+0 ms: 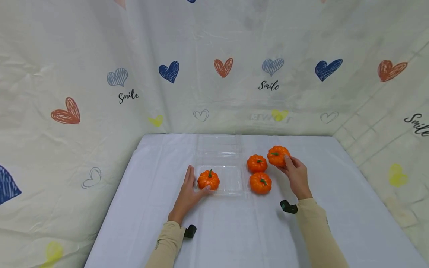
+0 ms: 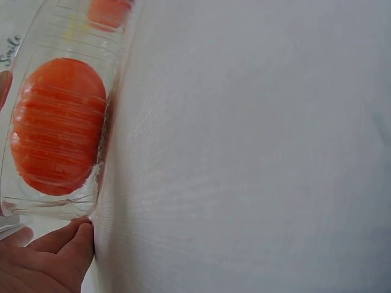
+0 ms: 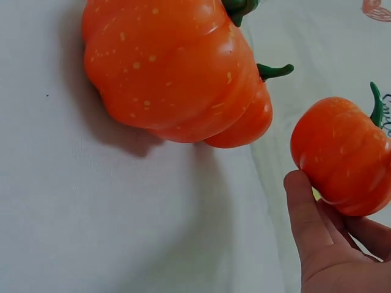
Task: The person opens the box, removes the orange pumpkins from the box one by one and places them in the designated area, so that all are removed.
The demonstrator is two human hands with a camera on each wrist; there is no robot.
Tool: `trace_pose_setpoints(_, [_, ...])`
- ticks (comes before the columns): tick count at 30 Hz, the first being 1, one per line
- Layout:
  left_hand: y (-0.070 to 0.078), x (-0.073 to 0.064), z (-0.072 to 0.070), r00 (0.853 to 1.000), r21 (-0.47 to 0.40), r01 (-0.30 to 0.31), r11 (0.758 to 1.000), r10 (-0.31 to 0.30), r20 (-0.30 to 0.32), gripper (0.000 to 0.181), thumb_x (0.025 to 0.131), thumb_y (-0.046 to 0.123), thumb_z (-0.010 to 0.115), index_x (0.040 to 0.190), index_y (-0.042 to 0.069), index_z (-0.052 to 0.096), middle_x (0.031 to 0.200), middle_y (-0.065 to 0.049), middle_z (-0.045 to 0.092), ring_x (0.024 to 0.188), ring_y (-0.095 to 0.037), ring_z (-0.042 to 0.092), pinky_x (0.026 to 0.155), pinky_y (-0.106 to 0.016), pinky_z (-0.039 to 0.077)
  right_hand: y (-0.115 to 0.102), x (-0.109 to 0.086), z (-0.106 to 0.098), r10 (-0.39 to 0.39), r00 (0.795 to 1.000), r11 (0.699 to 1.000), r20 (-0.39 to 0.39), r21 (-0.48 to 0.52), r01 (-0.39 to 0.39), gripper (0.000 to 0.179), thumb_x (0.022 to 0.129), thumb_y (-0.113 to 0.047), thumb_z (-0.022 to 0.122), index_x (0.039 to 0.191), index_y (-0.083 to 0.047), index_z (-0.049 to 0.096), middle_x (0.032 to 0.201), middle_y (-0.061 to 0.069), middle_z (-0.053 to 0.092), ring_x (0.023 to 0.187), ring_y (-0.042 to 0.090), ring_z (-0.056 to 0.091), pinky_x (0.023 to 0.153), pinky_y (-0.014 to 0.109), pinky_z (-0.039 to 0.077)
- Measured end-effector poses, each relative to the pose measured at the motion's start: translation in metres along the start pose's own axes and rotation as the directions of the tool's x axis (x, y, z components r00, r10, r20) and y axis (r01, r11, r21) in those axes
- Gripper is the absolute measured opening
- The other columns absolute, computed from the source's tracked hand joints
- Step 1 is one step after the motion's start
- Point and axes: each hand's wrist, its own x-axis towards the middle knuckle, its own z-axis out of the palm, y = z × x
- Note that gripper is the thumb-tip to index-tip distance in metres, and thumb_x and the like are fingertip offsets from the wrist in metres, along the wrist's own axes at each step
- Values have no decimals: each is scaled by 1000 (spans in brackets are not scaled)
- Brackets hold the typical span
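A small orange toy pumpkin [image 1: 208,180] with a green stem sits in the left part of a clear plastic box [image 1: 231,192] whose lid stands raised behind. Along the box's left side lie the straight fingers of my left hand [image 1: 188,193], the thumb reaching to its front edge. The left wrist view shows that pumpkin [image 2: 58,128] through the box wall. My right hand [image 1: 296,176] holds another pumpkin [image 1: 277,155] between thumb and fingers, above the cloth. Two more, a rear pumpkin [image 1: 257,163] and a front pumpkin [image 1: 260,183], rest right of the box.
A white cloth [image 1: 228,234] covers the table. Behind it and at the sides hangs a pale curtain [image 1: 201,44] printed with hearts and words. Dark wrist cameras stick out from both sleeves.
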Motion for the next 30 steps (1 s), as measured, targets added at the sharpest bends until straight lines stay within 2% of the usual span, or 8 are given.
trace_pose_setpoints(8, [0,0,1,1000,-6,-14,1000,14,-1,118,92,61,79,173,11,8,180,3,-1,155,-35,37,123,-48,32,5,5,-3,80,995,997,-67,-3,-80,78,110,-49,55,164,4,36,164,25,40,105,6,67,97,26,55])
trace_pose_setpoints(12, [0,0,0,1000,0,-20,1000,20,-3,118,92,60,78,173,11,8,180,2,-1,154,-35,39,123,-48,33,9,7,-5,129,986,989,-109,-61,-136,76,111,-50,52,163,4,37,162,23,43,107,12,63,98,26,56])
trace_pose_setpoints(17, [0,0,-1,1000,12,-15,1000,15,0,118,92,61,78,174,13,7,180,3,-1,154,-35,39,123,-48,33,16,6,-10,184,971,962,-150,-176,-209,78,111,-52,50,159,8,42,155,24,48,111,23,57,96,22,55])
trace_pose_setpoints(19, [0,0,-1,1000,12,-10,1000,10,1,119,92,61,78,174,14,7,180,3,-1,155,-35,38,123,-47,33,19,7,-11,191,969,952,-157,-211,-222,77,111,-51,49,157,10,43,152,26,49,113,28,55,96,27,53])
trace_pose_setpoints(21, [1,0,-2,1000,6,-9,1000,9,4,119,92,61,79,174,13,7,180,3,-1,155,-35,38,123,-47,32,21,7,-11,201,967,944,-156,-231,-234,78,110,-52,48,157,10,43,154,27,48,120,32,54,104,34,52])
trace_pose_setpoints(25, [1,0,-2,1000,3,-13,1000,13,9,119,92,61,79,173,11,8,180,1,0,154,-35,39,123,-47,33,24,9,-11,219,963,936,-158,-244,-253,78,111,-52,46,160,9,40,162,28,42,138,39,47,121,48,39])
trace_pose_setpoints(27, [1,0,-2,1000,6,-16,1000,16,9,119,92,61,78,173,10,8,180,1,0,154,-35,40,123,-47,33,24,10,-10,225,961,933,-163,-248,-260,78,111,-52,45,161,8,39,163,27,41,140,39,46,122,49,38])
trace_pose_setpoints(30, [1,0,-3,1000,11,-18,1000,18,3,119,92,62,78,173,10,8,180,1,1,153,-35,41,123,-47,34,23,12,-7,239,956,924,-168,-263,-277,78,112,-53,44,161,6,39,161,26,44,131,37,52,113,42,47])
